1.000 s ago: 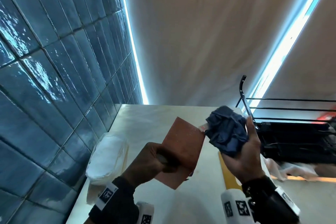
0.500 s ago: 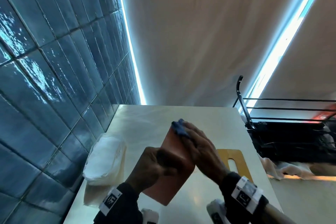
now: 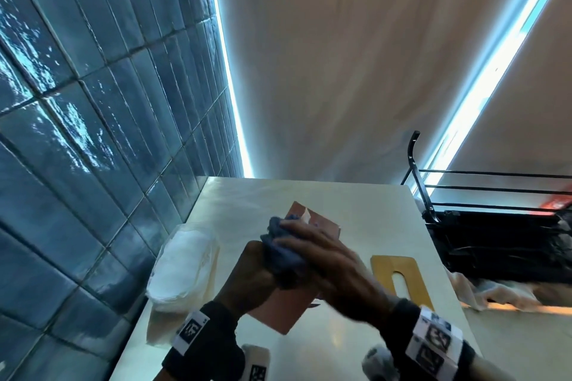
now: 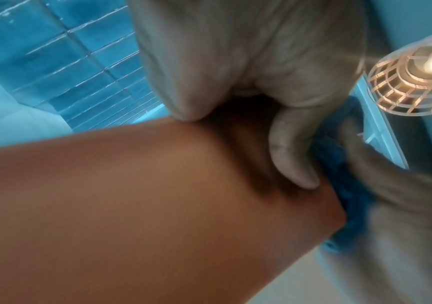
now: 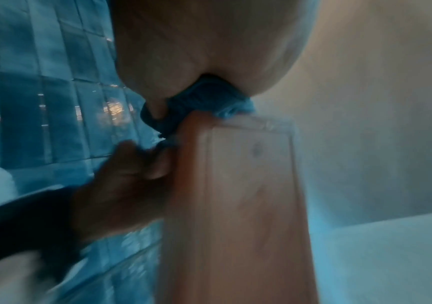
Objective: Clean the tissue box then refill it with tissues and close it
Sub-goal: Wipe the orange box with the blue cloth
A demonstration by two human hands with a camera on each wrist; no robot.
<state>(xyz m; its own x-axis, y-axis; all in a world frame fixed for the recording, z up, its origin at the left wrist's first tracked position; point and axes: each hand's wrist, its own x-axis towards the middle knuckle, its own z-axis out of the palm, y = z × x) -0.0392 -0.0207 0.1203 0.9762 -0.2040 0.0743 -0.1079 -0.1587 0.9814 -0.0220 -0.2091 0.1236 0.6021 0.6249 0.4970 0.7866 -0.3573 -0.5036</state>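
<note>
A reddish-brown tissue box (image 3: 280, 309) is held tilted above the white table (image 3: 356, 216). My left hand (image 3: 250, 281) grips it from the left side, thumb and fingers curled round its edge. My right hand (image 3: 325, 260) presses a crumpled dark blue cloth (image 3: 283, 254) against the box's upper face. The left wrist view shows the box (image 4: 131, 205) filling the lower frame, the cloth (image 4: 345, 185) squeezed beside a finger. In the blurred right wrist view, the cloth (image 5: 199, 102) sits on the top end of the box (image 5: 235, 205). The wooden lid (image 3: 399, 278) with a slot lies flat on the table.
A clear plastic pack of white tissues (image 3: 182, 269) lies at the table's left edge beside the blue tiled wall (image 3: 77, 133). A black metal rack (image 3: 495, 226) stands to the right of the table. A cage lamp (image 4: 417, 70) hangs overhead.
My right hand brought the cloth from the right onto the box, then slid it down the box face toward me. The left hand kept its grip on the box.
</note>
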